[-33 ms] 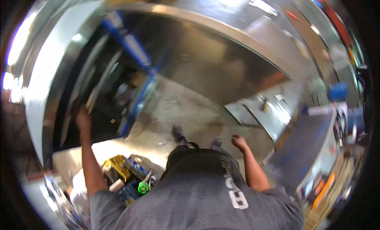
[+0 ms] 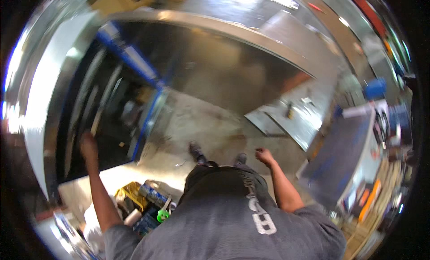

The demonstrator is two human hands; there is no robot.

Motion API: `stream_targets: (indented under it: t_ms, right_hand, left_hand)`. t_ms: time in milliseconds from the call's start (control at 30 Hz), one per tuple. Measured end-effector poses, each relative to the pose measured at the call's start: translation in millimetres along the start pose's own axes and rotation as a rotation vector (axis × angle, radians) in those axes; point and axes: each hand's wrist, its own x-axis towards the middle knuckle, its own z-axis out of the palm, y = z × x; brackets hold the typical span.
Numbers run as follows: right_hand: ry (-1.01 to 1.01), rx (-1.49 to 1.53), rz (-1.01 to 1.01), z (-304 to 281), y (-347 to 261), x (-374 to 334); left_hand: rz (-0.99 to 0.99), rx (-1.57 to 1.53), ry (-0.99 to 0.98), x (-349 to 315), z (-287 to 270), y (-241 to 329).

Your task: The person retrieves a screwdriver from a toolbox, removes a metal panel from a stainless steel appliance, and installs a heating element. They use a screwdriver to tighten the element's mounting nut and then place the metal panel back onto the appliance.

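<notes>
My left hand [image 2: 88, 148] reaches forward over a dark, glossy cabinet-like unit [image 2: 112, 143] with blue edging, near a thin pale strip [image 2: 99, 112]. Its fingers are smeared, and whether they touch or hold the strip cannot be made out. My right hand [image 2: 265, 156] hangs forward at my right side, its fingers curled in loosely with no object showing. It is apart from everything, above the concrete floor. A large dark shiny panel [image 2: 224, 67] with a pale frame spans the area ahead of me.
Close on my left sit a yellow tool tray [image 2: 132, 195] and a bright green item [image 2: 163, 215]. Flat metal sheets [image 2: 300, 119] lie ahead on the right. Nearer on the right stands a dark-topped bench or box [image 2: 338, 157], with an orange-and-black tool [image 2: 368, 201] beside it.
The view has shifted slightly, and the surroundings sit further left in it. My left hand has come a little nearer to me over the dark unit. My right hand stays curled.
</notes>
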Motion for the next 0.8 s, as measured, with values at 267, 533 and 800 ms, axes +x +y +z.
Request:
stream_targets:
  t_ms: [267,533,800]
  right_hand:
    - [0.056,0.336,0.091,-23,91,-29]
    - [0.257,0.668,0.371,-52,257,-105]
    - [0.489,0.993,0.500,-17,361,-198]
  left_hand:
    - [0.615,-0.541,-0.226,-184,-26,245]
    - [1.525,-0.670,-0.432,-272,9,638]
    - [1.868,-0.293,-0.148,-260,59,899]
